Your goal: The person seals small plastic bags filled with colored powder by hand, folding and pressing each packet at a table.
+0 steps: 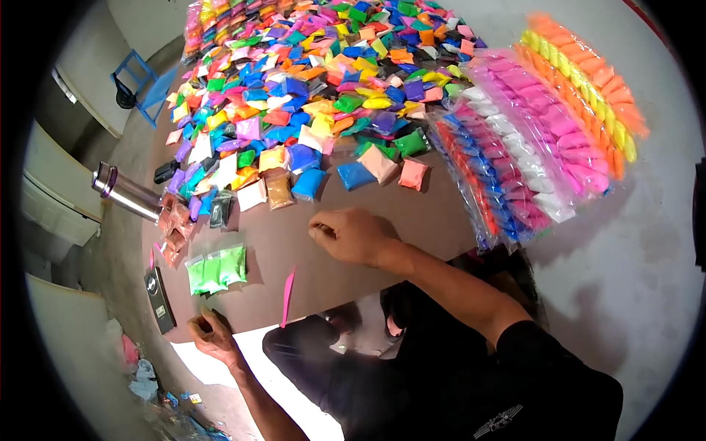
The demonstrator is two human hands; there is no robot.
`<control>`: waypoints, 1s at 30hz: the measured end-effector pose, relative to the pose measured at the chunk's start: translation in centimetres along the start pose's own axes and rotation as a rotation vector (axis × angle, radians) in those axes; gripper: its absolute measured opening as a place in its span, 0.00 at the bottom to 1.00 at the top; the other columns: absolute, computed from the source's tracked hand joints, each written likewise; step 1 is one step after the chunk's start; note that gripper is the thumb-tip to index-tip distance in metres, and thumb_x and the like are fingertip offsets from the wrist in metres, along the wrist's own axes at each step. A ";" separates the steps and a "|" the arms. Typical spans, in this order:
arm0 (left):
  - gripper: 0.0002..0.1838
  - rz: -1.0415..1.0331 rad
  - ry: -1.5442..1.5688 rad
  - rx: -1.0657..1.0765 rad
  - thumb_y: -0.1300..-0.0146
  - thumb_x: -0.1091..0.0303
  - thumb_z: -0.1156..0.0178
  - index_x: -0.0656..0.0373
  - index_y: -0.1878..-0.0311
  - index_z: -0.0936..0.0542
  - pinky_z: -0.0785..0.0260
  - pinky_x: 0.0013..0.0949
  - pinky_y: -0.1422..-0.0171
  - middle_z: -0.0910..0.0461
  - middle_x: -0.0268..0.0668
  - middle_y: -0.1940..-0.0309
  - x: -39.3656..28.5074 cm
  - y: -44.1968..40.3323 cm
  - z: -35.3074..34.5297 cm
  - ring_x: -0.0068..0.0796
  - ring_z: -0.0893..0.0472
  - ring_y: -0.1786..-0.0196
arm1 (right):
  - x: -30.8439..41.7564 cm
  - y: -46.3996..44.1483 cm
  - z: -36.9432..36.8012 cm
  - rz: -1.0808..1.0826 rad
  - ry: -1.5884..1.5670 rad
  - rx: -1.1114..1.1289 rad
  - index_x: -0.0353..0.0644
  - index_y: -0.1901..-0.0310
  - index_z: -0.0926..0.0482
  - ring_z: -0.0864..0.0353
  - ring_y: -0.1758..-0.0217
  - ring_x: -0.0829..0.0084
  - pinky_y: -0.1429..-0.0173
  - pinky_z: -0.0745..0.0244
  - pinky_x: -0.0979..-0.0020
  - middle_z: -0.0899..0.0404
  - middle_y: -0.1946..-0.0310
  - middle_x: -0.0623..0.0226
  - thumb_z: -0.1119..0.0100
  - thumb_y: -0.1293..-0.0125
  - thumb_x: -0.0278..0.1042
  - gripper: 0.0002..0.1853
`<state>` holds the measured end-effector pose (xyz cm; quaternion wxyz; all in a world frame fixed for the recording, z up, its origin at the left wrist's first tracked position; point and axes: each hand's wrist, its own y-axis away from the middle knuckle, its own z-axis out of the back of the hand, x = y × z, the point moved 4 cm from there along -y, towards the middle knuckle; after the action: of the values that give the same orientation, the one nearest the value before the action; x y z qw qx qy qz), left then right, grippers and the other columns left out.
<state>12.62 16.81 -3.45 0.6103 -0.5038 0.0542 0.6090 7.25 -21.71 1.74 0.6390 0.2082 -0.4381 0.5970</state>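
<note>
My right hand (353, 237) is over the brown tabletop, its fingers curled in toward the thumb; whatever it holds, if anything, is hidden. Beyond it lie a salmon packet (412, 174), a peach packet (378, 165) and a blue packet (356, 176). At the table's near-left edge, my left hand (213, 336) has its fingers loosely bent and apart, with nothing visible in it. Just past that hand rests a joined strip of bright green packets (217, 270). A thin pink strip (288, 296) lies between my hands, reaching the table's edge.
A large heap of small colourful packets (294, 95) covers the table's far part. Long clear bags of packets (544, 125) are stacked at right. On the left are a steel flask (132, 194), reddish-brown packets (175, 228) and a black rectangular object (159, 300). A blue chair (151, 88) stands behind.
</note>
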 end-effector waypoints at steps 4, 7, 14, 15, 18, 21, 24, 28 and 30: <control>0.17 0.068 -0.097 0.000 0.27 0.65 0.37 0.63 0.69 0.31 0.32 0.35 0.65 0.30 0.35 0.76 1.0 -0.2 0.0 0.28 0.34 0.72 | -1.1 -1.1 -1.3 0.047 -0.048 0.000 0.43 0.55 0.15 0.12 0.62 0.54 0.58 0.19 0.58 0.13 0.65 0.56 0.37 0.32 0.39 0.11; 0.16 0.029 -0.136 -0.037 0.29 0.67 0.36 0.64 0.69 0.30 0.32 0.37 0.65 0.29 0.37 0.77 1.1 -0.3 -0.1 0.30 0.34 0.72 | -1.3 -2.6 -2.9 -0.026 -0.079 0.012 0.42 0.56 0.14 0.12 0.63 0.52 0.59 0.20 0.57 0.14 0.66 0.54 0.37 0.32 0.38 0.10; 0.13 0.131 0.005 0.018 0.25 0.65 0.36 0.64 0.63 0.24 0.28 0.31 0.64 0.24 0.32 0.71 -1.2 -0.3 0.2 0.22 0.29 0.69 | 0.2 -8.7 -6.0 0.171 -0.213 -0.101 0.40 0.61 0.15 0.15 0.68 0.48 0.66 0.22 0.58 0.17 0.70 0.49 0.37 0.32 0.35 0.08; 0.13 0.079 -0.035 0.013 0.24 0.65 0.37 0.64 0.62 0.24 0.28 0.32 0.64 0.24 0.34 0.70 -0.8 -0.4 0.2 0.24 0.28 0.69 | -0.1 -9.1 -6.5 0.212 -0.200 -0.146 0.40 0.61 0.15 0.15 0.68 0.48 0.67 0.22 0.58 0.17 0.70 0.50 0.36 0.32 0.34 0.07; 0.12 0.039 -0.083 0.024 0.22 0.64 0.41 0.65 0.58 0.23 0.28 0.34 0.61 0.21 0.38 0.69 -0.5 -0.3 0.5 0.27 0.25 0.68 | -0.8 -9.4 -7.2 0.290 -0.138 -0.194 0.40 0.61 0.16 0.15 0.69 0.49 0.68 0.23 0.59 0.17 0.71 0.51 0.33 0.34 0.30 0.04; 0.11 0.069 -0.068 0.046 0.22 0.65 0.42 0.65 0.54 0.22 0.27 0.32 0.61 0.21 0.37 0.68 -1.5 -0.7 0.7 0.26 0.25 0.68 | -0.9 -9.3 -7.2 0.269 -0.174 -0.166 0.40 0.61 0.15 0.15 0.69 0.50 0.68 0.22 0.58 0.17 0.71 0.52 0.33 0.34 0.29 0.04; 0.10 0.311 0.227 -0.025 0.22 0.66 0.43 0.65 0.52 0.21 0.28 0.29 0.61 0.22 0.34 0.67 -2.8 -1.4 0.8 0.22 0.25 0.67 | -0.6 -9.4 -7.5 0.311 -0.157 -0.130 0.41 0.60 0.15 0.15 0.70 0.50 0.68 0.22 0.59 0.16 0.71 0.52 0.34 0.34 0.28 0.04; 0.11 0.118 0.108 0.076 0.25 0.68 0.39 0.66 0.49 0.19 0.30 0.26 0.61 0.18 0.33 0.61 -7.2 -5.9 0.2 0.20 0.22 0.64 | -0.3 -9.6 -7.4 0.277 -0.181 -0.115 0.42 0.65 0.17 0.15 0.70 0.49 0.67 0.21 0.53 0.16 0.72 0.53 0.36 0.34 0.33 0.05; 0.11 -0.085 0.019 0.328 0.27 0.68 0.36 0.64 0.47 0.19 0.27 0.28 0.61 0.15 0.37 0.58 -11.8 -10.1 -4.8 0.24 0.19 0.64 | -0.3 -9.6 -7.4 0.273 -0.186 -0.122 0.42 0.65 0.17 0.15 0.70 0.49 0.67 0.21 0.53 0.16 0.72 0.53 0.36 0.34 0.33 0.05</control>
<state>20.28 7.90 7.78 0.7090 -0.4049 0.1375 0.5609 18.68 -17.97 0.06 0.5201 0.1621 -0.5551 0.6285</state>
